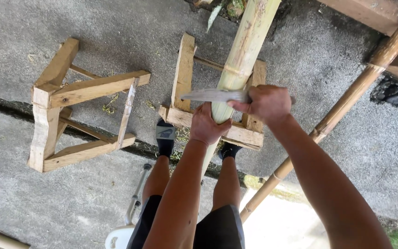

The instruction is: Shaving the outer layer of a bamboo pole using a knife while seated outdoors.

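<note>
Item: pale green bamboo pole, laid lengthwise over a wooden trestle on the concrete floor, its near end passed between the legs.

Left hand: closed around the pole, just below the blade.

Right hand: clenched on the handle of a long knife, held crosswise against the pole.

Nearby: second trestle, tipped on its side; brown bamboo pole, leaning apart.

Risk, as judged: a slipping blade could be driven toward the left hand, so close beneath it; the pole could be rolled off the trestle.
</note>
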